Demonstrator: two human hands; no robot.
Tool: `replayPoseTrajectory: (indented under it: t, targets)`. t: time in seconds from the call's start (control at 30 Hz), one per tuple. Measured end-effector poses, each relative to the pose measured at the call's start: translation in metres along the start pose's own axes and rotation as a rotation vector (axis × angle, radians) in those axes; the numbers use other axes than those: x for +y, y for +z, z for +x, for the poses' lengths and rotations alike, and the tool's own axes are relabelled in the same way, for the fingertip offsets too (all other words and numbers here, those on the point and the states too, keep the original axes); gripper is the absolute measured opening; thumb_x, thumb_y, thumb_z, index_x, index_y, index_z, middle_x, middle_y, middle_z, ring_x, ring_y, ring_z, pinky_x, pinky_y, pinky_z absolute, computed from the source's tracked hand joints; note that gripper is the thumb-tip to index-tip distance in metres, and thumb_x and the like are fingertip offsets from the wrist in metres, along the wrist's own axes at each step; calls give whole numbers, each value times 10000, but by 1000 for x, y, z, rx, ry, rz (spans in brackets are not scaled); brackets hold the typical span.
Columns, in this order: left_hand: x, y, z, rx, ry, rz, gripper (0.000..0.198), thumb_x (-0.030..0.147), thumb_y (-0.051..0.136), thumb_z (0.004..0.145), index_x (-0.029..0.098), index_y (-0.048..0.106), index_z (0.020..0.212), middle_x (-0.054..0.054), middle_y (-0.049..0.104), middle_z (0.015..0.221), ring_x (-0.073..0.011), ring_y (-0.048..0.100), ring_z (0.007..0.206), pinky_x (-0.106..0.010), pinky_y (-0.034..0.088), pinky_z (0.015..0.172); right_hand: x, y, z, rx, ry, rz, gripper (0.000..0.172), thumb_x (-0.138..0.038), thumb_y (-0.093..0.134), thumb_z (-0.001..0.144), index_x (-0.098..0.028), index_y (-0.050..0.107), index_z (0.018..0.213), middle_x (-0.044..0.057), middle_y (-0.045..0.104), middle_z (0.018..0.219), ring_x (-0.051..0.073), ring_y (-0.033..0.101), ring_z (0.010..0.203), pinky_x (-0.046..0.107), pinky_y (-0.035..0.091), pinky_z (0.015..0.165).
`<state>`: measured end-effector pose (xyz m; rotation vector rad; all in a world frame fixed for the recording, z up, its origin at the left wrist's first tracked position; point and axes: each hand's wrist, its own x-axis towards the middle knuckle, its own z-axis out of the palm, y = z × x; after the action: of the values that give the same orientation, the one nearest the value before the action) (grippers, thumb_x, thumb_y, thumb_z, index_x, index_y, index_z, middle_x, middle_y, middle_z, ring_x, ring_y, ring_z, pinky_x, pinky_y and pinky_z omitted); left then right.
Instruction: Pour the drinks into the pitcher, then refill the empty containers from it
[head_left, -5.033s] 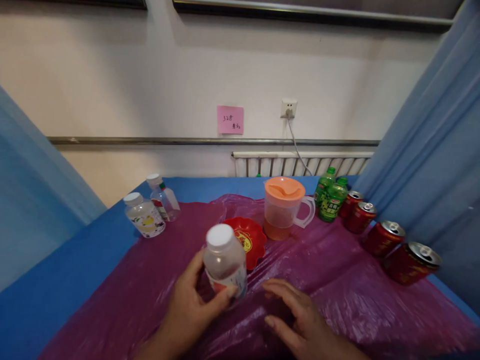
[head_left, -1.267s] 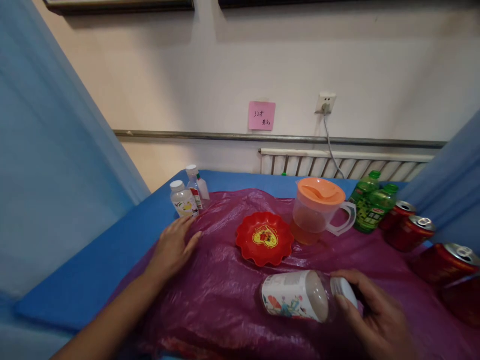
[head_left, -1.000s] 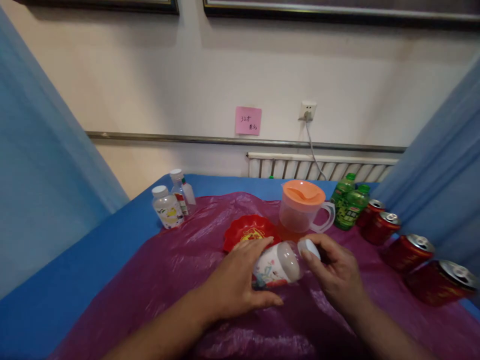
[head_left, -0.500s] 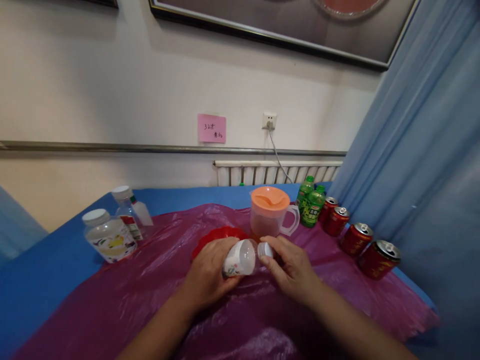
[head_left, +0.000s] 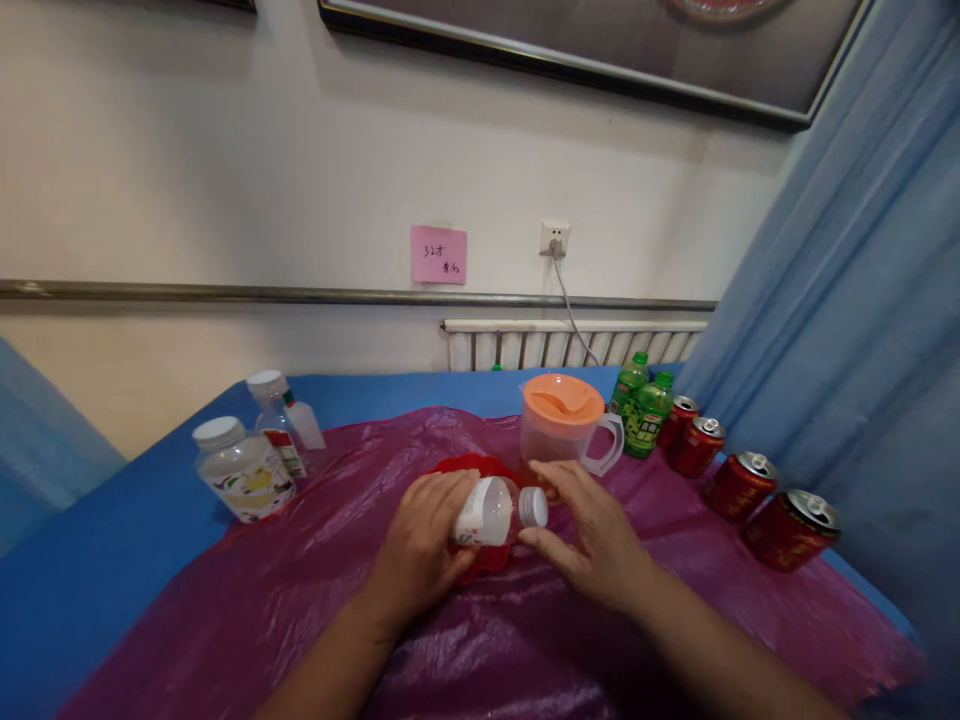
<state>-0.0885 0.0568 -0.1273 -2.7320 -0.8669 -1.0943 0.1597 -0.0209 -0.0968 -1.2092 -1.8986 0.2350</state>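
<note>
My left hand is wrapped round a small clear plastic bottle with a white printed label. The bottle is tilted on its side, its neck pointing right. A white cap sits on its mouth. Around that cap my right hand is held open, thumb below and fingers above, with a gap between them; whether a fingertip touches the cap I cannot tell. Beneath the bottle shows a red scalloped dish, largely hidden by the left hand. Just behind the hands stands a clear pitcher with an orange lid.
On the left stand a white-capped jar and a clear bottle. Two green bottles and several red cans line the right side. Purple plastic sheeting covers the blue table. A blue curtain hangs at right.
My right fingers have spread away from the cap they were pinching, and the cap now sits on the bottle's mouth. The whole view has shifted slightly, with things appearing farther right.
</note>
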Motion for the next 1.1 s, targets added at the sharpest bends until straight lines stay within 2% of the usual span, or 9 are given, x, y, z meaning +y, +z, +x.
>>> replayPoseTrajectory:
  t: [0.07,0.13,0.37,0.53,0.67,0.77,0.87,1.0,1.1]
  targets:
    - [0,0,-1,14,-2,26,616,241,644,847,232,513,1448,-140,694,1336,-330,650,1230,-546,473,1105,1,2,0,-21,52,-10,263,-353,628,989,-213,614,1211,80,669,1037,219,643,901,387,551,801]
    - [1,0,-1,29,0,38,607,231,642,843,233,524,1439,-144,691,1317,-332,647,1216,-540,479,1093,2,1,0,-49,42,0,180,-335,599,1005,-215,625,1137,57,666,954,205,628,836,363,534,748]
    - [2,-2,-1,-3,-10,13,645,205,658,815,224,498,1440,-135,676,1307,-327,633,1205,-537,472,1095,2,-5,-3,-17,-173,-25,346,-229,582,987,-234,542,1331,125,619,1226,262,612,1126,430,550,946]
    - [-1,-3,-3,-10,-29,16,669,191,664,816,227,476,1458,-133,662,1339,-323,622,1232,-523,467,1106,3,-6,0,-47,-268,9,428,-96,495,974,-286,534,1356,96,592,1281,228,592,1196,419,538,998]
    - [-3,-4,-4,-11,-39,5,690,221,669,835,236,443,1488,-137,649,1365,-330,612,1254,-521,471,1101,1,2,5,5,-187,3,466,-260,642,970,-266,507,1416,131,557,1382,275,561,1288,463,518,1057]
    - [-2,-7,-4,3,-29,11,689,212,669,830,225,450,1483,-143,648,1365,-330,607,1254,-520,466,1103,0,8,8,29,-84,-46,446,-366,681,962,-219,549,1362,134,641,1253,278,638,1118,442,574,929]
    - [-4,-10,-4,20,-36,24,679,176,657,813,215,478,1467,-137,664,1337,-318,617,1231,-506,470,1096,0,13,11,1,-55,-36,284,-326,616,1000,-215,599,1261,92,694,1058,236,655,924,376,582,790]
    - [-13,-10,-6,65,-89,41,657,193,672,800,215,523,1439,-133,676,1318,-323,636,1208,-505,484,1082,0,17,11,90,-95,65,337,-267,602,996,-245,572,1332,89,680,1159,224,654,1013,355,566,850]
    - [-23,-9,-8,205,-237,28,622,278,727,820,212,549,1413,-137,674,1330,-332,638,1217,-506,494,1081,1,22,10,196,-27,171,350,-279,629,984,-275,578,1330,69,671,1182,201,659,990,320,565,827]
